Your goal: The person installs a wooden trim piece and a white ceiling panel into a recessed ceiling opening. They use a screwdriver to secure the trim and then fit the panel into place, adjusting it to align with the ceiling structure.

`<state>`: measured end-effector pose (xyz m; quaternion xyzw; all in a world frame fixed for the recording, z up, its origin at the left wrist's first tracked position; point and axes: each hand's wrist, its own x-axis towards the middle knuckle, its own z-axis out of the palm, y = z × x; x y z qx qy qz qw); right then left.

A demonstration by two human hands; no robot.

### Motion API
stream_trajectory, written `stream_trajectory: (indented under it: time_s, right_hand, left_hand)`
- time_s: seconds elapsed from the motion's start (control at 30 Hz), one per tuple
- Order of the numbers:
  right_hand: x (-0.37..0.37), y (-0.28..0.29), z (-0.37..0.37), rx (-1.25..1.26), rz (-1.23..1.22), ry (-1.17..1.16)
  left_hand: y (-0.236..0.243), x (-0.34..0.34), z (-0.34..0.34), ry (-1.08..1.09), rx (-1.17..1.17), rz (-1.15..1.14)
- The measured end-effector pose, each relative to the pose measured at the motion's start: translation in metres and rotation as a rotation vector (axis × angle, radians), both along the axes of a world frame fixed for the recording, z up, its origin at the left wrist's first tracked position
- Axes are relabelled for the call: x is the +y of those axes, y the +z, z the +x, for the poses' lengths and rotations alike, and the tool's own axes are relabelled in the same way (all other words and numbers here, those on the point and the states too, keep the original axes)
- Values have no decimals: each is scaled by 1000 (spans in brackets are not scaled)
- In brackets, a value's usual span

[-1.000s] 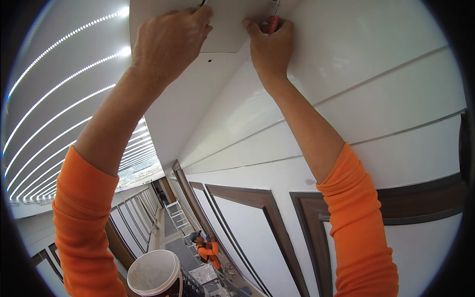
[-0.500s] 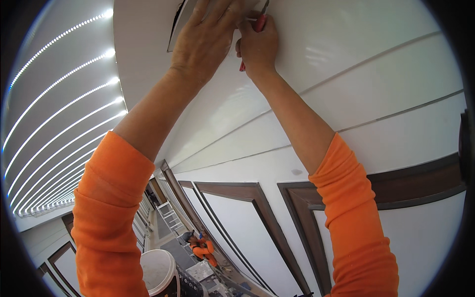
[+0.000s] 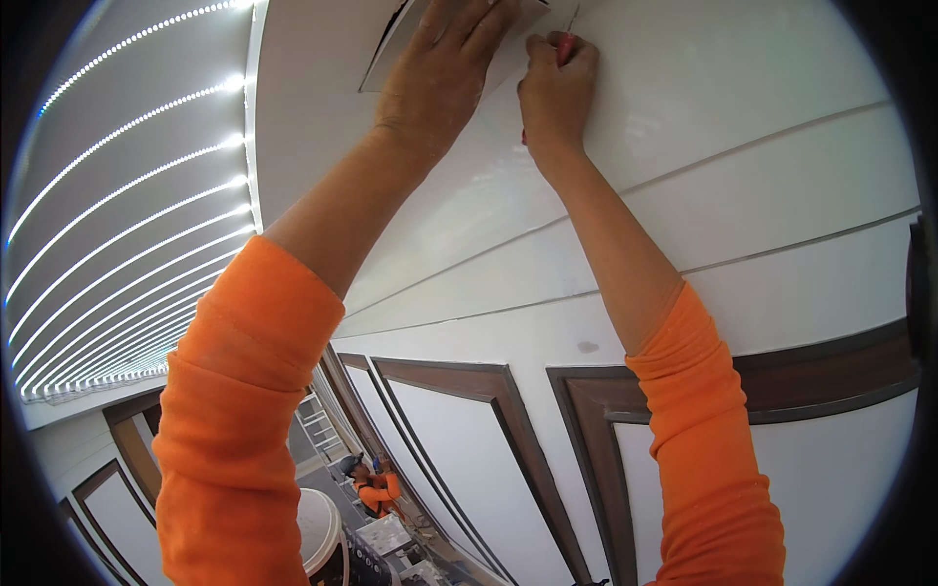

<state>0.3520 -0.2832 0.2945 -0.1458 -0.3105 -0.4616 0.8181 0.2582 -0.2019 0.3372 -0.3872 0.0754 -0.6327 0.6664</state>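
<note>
Overhead, the left hand (image 3: 445, 73) presses flat, fingers spread, against a white ceiling panel (image 3: 391, 49) (one edge hanging open); just beside it, the right hand (image 3: 555, 93) grips what looks like a red-handled screwdriver (image 3: 565, 44), shaft pointing up at the panel.

White ceiling (image 3: 743, 88); loose panel (image 3: 410, 44) against it

"What were those two arms doing up there?"

"The left hand (image 3: 445, 73) was pressed flat against a white ceiling panel (image 3: 459, 39) hanging loose at one edge. The right hand (image 3: 555, 88) gripped a red-handled screwdriver (image 3: 565, 44) beside it."

"And below?"

"A person in orange (image 3: 376, 488) crouched down the corridor, near a white bucket (image 3: 318, 532)."
</note>
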Motion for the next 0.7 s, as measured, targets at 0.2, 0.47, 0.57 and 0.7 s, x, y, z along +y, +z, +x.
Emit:
stream_trajectory:
  time_s: [0.2, 0.47, 0.57, 0.7]
  right_hand:
    - [-46, -40, -22, -174, -250, -440]
    - [-61, -11, -34, -227, -271, -1158]
    - [-64, 1, -28, -204, -257, -1253]
    - [-72, 6, -23, -250, -276, -1246]
  left_hand:
    - [-9, 3, -1, -41, -66, 10]
    - [-16, 2, -7, 161, -127, -154]
    - [-16, 3, -7, 102, -111, -133]
    - [-16, 5, -6, 109, -142, -103]
